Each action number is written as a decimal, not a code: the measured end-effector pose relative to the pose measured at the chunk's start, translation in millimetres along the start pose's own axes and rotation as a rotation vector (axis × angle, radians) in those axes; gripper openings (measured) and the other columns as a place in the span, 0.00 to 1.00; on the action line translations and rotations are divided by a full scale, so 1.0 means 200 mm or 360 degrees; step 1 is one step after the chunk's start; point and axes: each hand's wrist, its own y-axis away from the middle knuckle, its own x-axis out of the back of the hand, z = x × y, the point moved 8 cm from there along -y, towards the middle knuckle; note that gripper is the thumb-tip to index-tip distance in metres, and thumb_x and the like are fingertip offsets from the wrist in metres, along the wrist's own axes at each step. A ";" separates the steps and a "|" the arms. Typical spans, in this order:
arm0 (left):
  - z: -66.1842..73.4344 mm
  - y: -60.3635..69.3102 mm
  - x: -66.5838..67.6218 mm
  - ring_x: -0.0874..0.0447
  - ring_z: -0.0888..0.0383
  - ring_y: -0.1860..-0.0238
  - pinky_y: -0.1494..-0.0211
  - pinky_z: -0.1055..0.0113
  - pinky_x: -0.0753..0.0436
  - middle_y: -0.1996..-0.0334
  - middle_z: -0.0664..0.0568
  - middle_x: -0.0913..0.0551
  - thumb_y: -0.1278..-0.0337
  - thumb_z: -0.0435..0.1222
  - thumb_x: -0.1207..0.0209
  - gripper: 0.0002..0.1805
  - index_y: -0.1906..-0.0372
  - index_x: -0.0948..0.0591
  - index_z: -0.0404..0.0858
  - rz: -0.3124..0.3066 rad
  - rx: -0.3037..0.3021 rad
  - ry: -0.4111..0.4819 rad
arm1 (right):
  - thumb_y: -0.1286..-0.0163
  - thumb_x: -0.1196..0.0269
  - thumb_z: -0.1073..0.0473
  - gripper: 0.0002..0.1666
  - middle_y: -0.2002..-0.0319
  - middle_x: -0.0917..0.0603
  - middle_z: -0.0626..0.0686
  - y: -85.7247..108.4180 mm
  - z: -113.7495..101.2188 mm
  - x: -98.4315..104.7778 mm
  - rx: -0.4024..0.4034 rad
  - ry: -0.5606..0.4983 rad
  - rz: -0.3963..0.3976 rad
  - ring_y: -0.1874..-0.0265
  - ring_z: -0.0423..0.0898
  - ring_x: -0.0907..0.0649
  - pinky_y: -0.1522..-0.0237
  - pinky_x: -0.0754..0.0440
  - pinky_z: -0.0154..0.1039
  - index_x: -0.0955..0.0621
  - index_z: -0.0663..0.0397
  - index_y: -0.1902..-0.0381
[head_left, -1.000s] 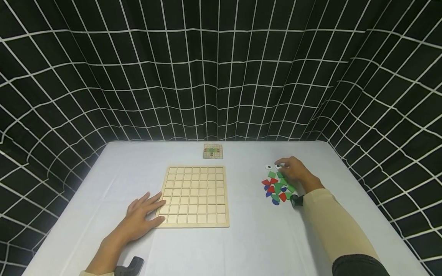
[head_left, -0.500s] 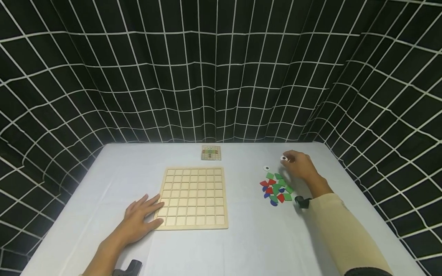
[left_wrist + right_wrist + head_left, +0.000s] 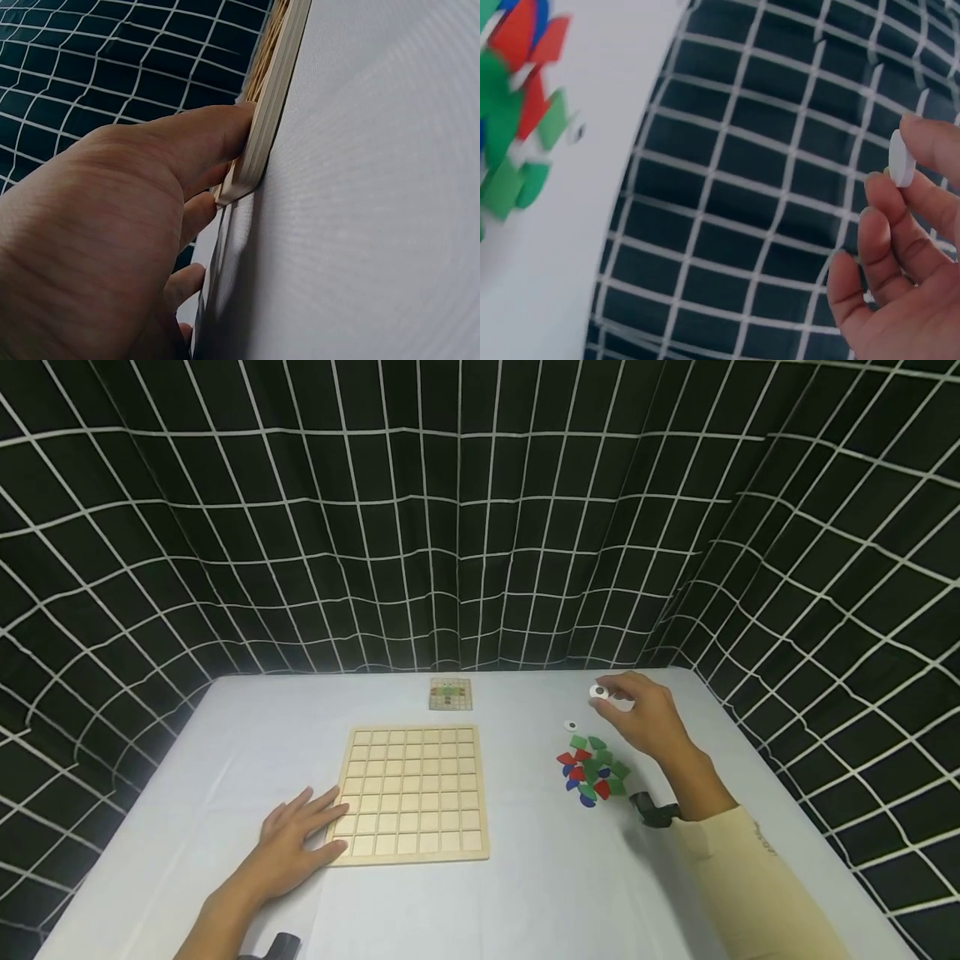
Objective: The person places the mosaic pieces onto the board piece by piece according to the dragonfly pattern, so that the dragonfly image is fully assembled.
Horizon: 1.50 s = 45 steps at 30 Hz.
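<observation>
Between thumb and fingers my right hand (image 3: pixel 647 714) pinches a round white eye piece (image 3: pixel 598 692) with a dark centre, raised above the table. The right wrist view shows this eye piece (image 3: pixel 901 159) edge-on at the fingertips. A second eye piece (image 3: pixel 571 726) lies on the table just behind a heap of green, red and blue pieces (image 3: pixel 591 770). My left hand (image 3: pixel 288 847) rests with fingers spread on the left edge of a wooden grid board (image 3: pixel 408 793). In the left wrist view, the thumb touches the rim of the board (image 3: pixel 264 142).
A small pattern card (image 3: pixel 451 694) lies behind the board, near the far edge of the white table (image 3: pixel 525 893). Dark curtains with a white grid (image 3: pixel 480 527) surround the table at the back and sides.
My right hand has picked the eye piece up from beside the other one and raised it up and away from the heap. The left hand stays on the board.
</observation>
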 end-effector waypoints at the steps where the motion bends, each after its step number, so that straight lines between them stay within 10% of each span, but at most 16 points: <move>1: 0.00 0.00 0.00 0.51 0.37 0.29 0.33 0.34 0.58 0.31 0.47 0.33 0.48 0.52 0.34 0.30 0.40 0.21 0.44 0.0002 0.0001 0.0000 | 0.36 0.31 0.56 0.20 0.55 0.18 0.59 0.00 -0.04 0.01 0.0043 -0.0003 0.0024 0.55 0.57 0.21 0.56 0.19 0.56 0.18 0.59 0.49; 26: 0.01 0.00 0.01 0.50 0.36 0.29 0.34 0.34 0.57 0.32 0.47 0.33 0.46 0.52 0.34 0.29 0.40 0.21 0.44 0.0025 -0.0056 0.0002 | 0.42 0.28 0.62 0.17 0.63 0.16 0.49 0.01 -0.56 -0.29 0.0385 -0.0453 0.0093 0.62 0.50 0.20 0.59 0.20 0.46 0.16 0.57 0.54; 45: -0.01 0.00 0.00 0.52 0.39 0.28 0.32 0.37 0.60 0.31 0.48 0.33 0.48 0.53 0.34 0.30 0.40 0.21 0.45 0.0010 0.0030 0.0023 | 0.39 0.30 0.59 0.17 0.59 0.16 0.49 -0.06 -0.74 -0.78 0.0259 -0.0658 -0.0195 0.59 0.49 0.20 0.57 0.21 0.38 0.16 0.57 0.52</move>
